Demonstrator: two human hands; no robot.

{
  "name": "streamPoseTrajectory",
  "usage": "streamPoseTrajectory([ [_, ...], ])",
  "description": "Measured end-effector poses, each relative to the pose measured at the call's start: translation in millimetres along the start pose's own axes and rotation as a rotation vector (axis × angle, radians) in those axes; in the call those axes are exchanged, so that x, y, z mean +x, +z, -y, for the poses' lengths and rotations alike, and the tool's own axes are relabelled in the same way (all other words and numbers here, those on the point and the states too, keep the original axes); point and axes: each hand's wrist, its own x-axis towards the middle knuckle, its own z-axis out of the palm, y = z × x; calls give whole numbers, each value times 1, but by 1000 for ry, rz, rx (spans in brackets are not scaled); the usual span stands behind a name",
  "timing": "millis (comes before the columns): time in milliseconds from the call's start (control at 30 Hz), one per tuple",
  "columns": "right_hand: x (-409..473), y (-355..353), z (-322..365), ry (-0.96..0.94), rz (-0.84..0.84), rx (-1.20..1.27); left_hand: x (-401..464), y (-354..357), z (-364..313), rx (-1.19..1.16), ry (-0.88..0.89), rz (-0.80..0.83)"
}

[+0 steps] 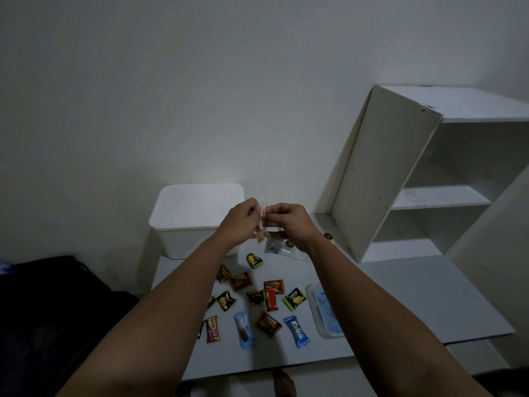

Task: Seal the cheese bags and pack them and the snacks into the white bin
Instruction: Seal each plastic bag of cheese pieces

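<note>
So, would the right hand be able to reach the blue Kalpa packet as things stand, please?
Probably not yet: the right hand is pinching the clear bag together with the left hand. The blue Kalpa packet itself lies uncovered on the table.

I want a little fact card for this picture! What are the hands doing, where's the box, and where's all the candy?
left hand: pinches the top of the clear bag
right hand: pinches the same bag top
bag contents: something orange at the bottom
white bin: on the table, behind the hands, lid on
snacks: scattered loose on the table
second clear bag: lying on the table
</note>
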Motion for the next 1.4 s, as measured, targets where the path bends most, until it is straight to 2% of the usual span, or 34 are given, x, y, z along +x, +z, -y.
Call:
streamPoseTrajectory([
  [133,1,3,1,-31,-33,-1,2,0,1,-52,-39,-8],
  [300,1,6,-6,-47,-122,26,1,-3,8,-83,-55,73],
  [433,4,1,-11,25,-110,37,8,-5,17,-37,-20,-115],
  [500,3,-5,-11,61,-78,22,13,-6,19,-112,-55,-172],
  [633,-2,-20,-7,105,5,27,22,0,24,-207,-109,-109],
  [833,4,-54,-22,103,-94,78,42,28,26,-426,-148,-94],
  [1000,24,-70,-52,158,-87,-104,71,54,37,-541,-250,-158],
  [1100,47,-76,-74,227,-116,-144,90,66,50,-534,-284,-196],
  [1233,90,-87,-97,292,-174,-68,122,82,71,-454,-364,-181],
  [1400,162,-102,-125,326,-224,-51,168,112,104,-357,-482,-56],
])
